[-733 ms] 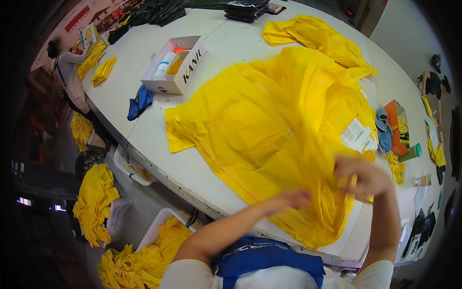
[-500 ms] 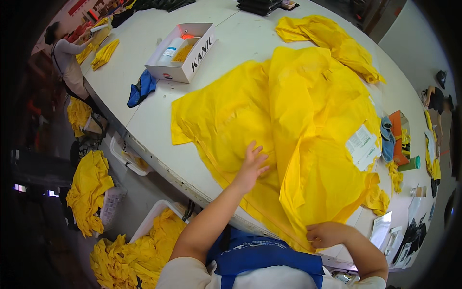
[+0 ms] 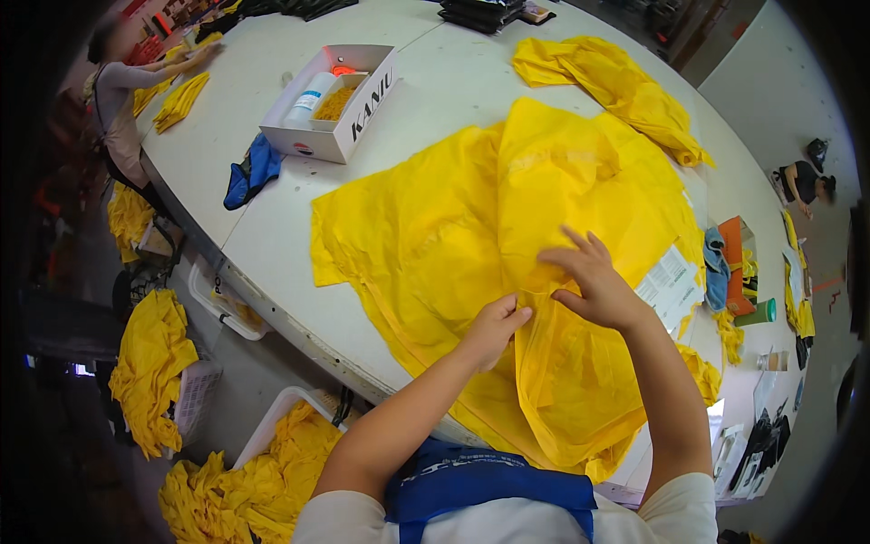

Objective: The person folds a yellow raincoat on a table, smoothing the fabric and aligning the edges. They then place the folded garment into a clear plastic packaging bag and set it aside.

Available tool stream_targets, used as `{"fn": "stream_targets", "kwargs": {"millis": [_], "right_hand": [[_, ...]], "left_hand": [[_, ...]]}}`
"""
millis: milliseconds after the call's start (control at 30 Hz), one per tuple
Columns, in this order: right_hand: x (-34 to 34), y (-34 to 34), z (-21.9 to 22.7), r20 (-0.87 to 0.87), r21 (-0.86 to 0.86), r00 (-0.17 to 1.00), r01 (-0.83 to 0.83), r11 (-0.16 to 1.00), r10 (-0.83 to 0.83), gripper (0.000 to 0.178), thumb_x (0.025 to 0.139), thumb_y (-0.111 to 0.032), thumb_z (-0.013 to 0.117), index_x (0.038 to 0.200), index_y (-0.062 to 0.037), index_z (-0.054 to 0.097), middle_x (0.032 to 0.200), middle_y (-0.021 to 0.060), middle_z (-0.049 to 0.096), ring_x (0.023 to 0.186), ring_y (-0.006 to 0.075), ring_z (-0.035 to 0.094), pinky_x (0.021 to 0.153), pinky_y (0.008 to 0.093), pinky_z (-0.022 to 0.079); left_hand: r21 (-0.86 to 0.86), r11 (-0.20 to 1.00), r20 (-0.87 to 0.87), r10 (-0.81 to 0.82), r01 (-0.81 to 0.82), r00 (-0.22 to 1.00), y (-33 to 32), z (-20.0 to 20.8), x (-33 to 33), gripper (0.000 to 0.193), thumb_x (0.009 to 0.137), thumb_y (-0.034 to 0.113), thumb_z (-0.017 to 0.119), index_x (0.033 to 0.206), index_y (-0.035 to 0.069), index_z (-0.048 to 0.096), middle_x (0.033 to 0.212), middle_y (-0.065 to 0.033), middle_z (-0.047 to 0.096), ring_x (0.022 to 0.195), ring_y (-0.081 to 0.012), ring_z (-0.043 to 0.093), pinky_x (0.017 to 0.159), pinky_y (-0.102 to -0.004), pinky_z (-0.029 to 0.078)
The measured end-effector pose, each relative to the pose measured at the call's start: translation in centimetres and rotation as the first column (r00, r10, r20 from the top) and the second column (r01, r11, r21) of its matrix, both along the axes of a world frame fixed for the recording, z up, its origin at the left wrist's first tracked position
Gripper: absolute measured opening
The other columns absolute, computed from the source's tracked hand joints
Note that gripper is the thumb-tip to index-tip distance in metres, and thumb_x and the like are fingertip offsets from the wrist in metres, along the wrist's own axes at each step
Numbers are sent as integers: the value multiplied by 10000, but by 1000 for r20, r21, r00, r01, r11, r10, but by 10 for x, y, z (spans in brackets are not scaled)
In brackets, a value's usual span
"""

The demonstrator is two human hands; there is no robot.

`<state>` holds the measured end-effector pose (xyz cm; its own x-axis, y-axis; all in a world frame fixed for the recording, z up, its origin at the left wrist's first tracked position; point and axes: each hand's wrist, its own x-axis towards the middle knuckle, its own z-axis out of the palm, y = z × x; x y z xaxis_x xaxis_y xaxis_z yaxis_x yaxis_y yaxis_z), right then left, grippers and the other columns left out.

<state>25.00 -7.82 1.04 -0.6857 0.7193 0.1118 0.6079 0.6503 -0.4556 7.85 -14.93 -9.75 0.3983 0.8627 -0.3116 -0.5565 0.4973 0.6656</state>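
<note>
Presently, the yellow fabric lies spread on the near-middle of the white table, beneath both hands and extending to their left, right and far sides. Its raised fold runs roughly near to far. Left hand is nearer this fold, thumb and fingers apparently pinching its edge. Right hand is just right of it, fingers spread above the cloth; fingertip contact cannot be told. White papers lie right of the right hand.
</note>
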Motion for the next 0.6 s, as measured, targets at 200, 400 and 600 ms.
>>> {"fn": "stream_targets", "kwargs": {"millis": [200, 400, 600], "right_hand": [[-20, 10, 0, -117, -502, 982, -185, 845, 146, 230, 754, -52, 679, 977, -87, 634, 890, 29, 614, 819, 213, 590, 1121, 527, 146], [-42, 1, 0, -131, -525, 950, -308, 794, 282, 238, 758, -105, 705, 986, -77, 644, 742, 37, 578, 767, 215, 563, 1119, 499, 175], [-59, -1, 0, -79, -487, 931, -349, 801, 357, 208, 767, -178, 715, 925, -67, 637, 742, 55, 580, 896, 257, 549, 1039, 477, 309]], "left_hand": [[216, 939, -249, 318, -267, 915, -24, 6, -13, 52, 914, 94, 553, 946, 55, 539, 978, -25, 548, 848, -89, 494, 738, -234, 429], [467, 872, -461, 379, -144, 802, -47, 12, -25, 126, 856, 106, 649, 945, 70, 568, 922, -7, 530, 744, -98, 510, 682, -216, 428], [514, 854, -667, 342, 77, 662, -57, 29, -54, 143, 831, 122, 679, 941, 73, 602, 940, -38, 540, 846, -138, 534, 726, -254, 444]]}}
